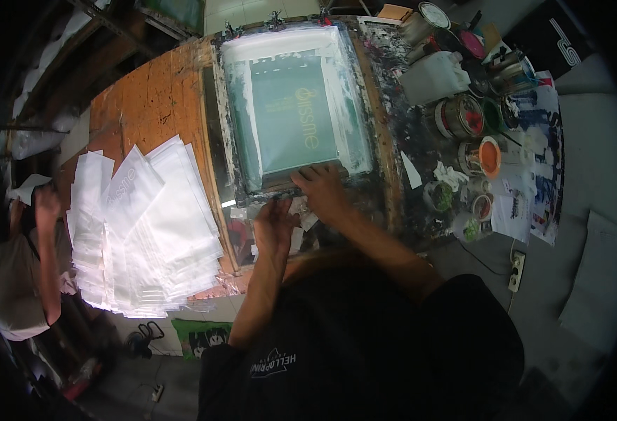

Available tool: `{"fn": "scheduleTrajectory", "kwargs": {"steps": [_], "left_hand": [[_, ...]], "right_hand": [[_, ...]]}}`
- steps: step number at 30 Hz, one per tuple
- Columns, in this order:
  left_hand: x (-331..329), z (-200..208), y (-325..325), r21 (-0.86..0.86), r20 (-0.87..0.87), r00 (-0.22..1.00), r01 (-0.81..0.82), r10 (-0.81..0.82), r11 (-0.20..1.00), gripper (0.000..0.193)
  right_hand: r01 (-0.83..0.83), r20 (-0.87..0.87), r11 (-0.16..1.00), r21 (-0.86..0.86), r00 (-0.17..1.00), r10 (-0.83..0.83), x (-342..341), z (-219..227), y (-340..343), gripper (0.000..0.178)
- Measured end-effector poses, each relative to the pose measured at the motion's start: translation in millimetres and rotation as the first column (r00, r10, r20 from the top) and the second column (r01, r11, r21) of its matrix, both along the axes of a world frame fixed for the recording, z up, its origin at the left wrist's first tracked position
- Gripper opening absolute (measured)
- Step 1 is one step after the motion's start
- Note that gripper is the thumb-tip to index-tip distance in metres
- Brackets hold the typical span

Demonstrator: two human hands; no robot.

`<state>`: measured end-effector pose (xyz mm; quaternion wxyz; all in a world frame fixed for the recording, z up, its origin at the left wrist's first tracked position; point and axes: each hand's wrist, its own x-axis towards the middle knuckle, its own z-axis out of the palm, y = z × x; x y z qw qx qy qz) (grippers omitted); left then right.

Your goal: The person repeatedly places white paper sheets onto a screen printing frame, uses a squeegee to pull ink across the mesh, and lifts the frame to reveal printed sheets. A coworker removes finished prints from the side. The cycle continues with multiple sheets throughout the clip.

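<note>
A printing screen (294, 105) with a green mesh and pale, whitish borders lies on the worktable, its far side held by clamps (275, 21). Along its near end runs a dark bar, seemingly a squeegee (273, 182). My right hand (320, 189) is closed over this bar, fingers bent on top. Just below the near edge of the frame, my left hand (276, 226) points its fingers up toward it, thumb apart; the fingertips are partly hidden by the edge. To the left, a fanned stack of white translucent bags (161, 231) covers the table; one on top bears a faint print.
Ink cans (461, 116), a pale plastic jug (435, 78) and several cups crowd the stained right side. At the far left, another person's hand (47, 205) is raised beside the bags. A power strip (515, 271) lies at lower right.
</note>
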<state>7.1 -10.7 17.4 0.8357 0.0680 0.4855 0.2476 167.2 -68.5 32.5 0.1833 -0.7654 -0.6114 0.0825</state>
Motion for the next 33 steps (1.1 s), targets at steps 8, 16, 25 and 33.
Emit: {"fn": "scheduleTrajectory", "kwargs": {"steps": [8, 16, 25, 33], "left_hand": [[-6.8, 29.6, 3.4, -0.002, 0.043, 0.999, 0.008, -0.008, 1.000, 0.030], [37.6, 112.4, 82.1, 0.502, 0.457, 0.875, -0.106, -0.160, 0.858, 0.027], [142.8, -80.6, 234.5, 0.341, -0.716, 0.400, 0.916, 0.572, -0.213, 0.029], [89.9, -18.7, 228.0, 0.775, -0.628, 0.731, 0.619, 0.267, 0.131, 0.014]], "right_hand": [[-0.070, 0.052, 0.988, 0.138, 0.997, 0.064, 22.5, 61.6, 17.2, 0.038], [-0.128, 0.231, 0.869, 0.477, 0.973, 0.016, 81.2, 193.3, 91.9, 0.045], [-0.201, -0.011, 0.962, 0.186, 0.978, 0.207, 139.7, 309.9, 153.4, 0.046], [-0.019, -0.110, 0.993, -0.116, 0.994, 0.007, 136.4, 339.9, 181.0, 0.048]]}}
